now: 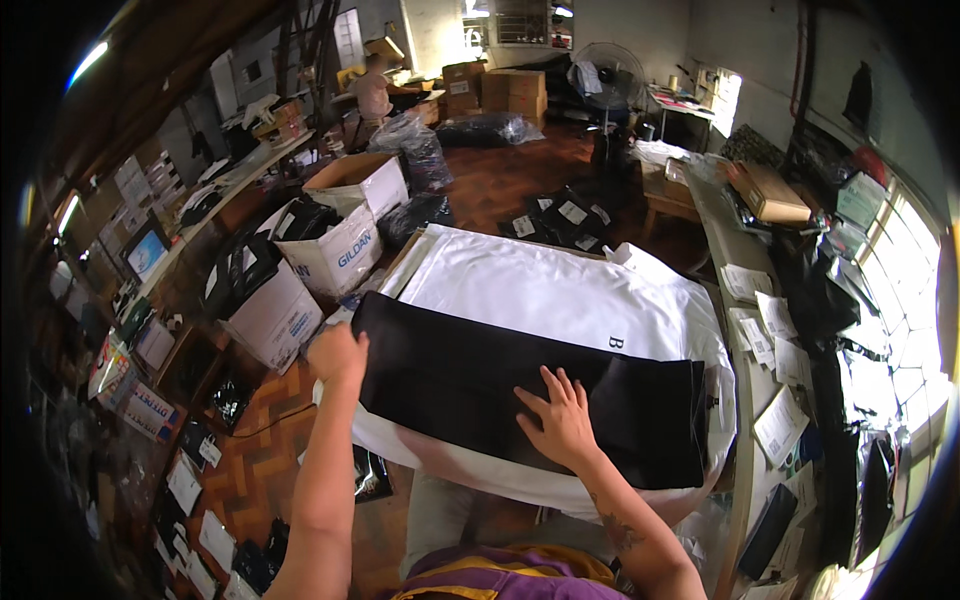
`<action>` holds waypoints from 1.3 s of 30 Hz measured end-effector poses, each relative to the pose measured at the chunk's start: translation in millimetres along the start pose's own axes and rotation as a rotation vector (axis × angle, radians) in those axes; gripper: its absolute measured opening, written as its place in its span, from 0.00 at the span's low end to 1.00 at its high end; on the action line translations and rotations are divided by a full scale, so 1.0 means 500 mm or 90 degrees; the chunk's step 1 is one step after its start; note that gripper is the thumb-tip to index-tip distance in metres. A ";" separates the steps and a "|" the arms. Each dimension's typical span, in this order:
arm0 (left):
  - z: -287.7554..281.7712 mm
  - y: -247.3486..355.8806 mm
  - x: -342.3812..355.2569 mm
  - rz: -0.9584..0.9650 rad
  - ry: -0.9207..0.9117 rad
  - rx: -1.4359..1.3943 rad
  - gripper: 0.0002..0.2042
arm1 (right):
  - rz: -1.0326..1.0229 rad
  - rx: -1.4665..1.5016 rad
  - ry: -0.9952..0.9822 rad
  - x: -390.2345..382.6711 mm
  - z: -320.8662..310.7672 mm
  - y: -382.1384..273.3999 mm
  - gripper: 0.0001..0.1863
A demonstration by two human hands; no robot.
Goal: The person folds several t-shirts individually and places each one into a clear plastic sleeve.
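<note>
While the right hand (560,420) lies on the black cloth (460,365), fingers spread, the left hand (338,355) is right at its left edge, fingers curled, pinching or not I can't tell, and that cloth stretches across the white fabric (520,285)

I see plain black cloth (460,370) under my right fingers (551,385), white cloth (530,285) beyond them, and brown herringbone floor (262,432) to their left.
</note>
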State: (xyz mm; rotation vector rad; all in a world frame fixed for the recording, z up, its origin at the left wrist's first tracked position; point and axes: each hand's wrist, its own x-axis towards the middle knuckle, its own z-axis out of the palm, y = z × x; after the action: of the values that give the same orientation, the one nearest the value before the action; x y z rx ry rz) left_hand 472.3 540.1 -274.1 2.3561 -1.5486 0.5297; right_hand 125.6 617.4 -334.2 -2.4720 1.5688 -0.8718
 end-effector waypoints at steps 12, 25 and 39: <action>-0.168 0.269 -0.166 0.513 -0.247 -0.130 0.20 | 0.536 0.659 0.058 0.161 0.183 0.004 0.28; 0.092 0.155 -0.128 0.492 -0.162 -0.243 0.29 | 0.492 0.634 0.053 0.124 0.120 -0.087 0.27; -0.059 0.083 0.001 0.372 -0.452 -0.729 0.17 | 0.136 0.110 -0.038 0.161 0.051 -0.079 0.25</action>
State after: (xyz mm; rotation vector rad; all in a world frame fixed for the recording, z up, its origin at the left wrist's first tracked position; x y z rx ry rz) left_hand 429.9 535.5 -246.4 1.1909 -1.9970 -0.9824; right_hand 195.2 561.4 -307.7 -2.1476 1.6251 -0.8519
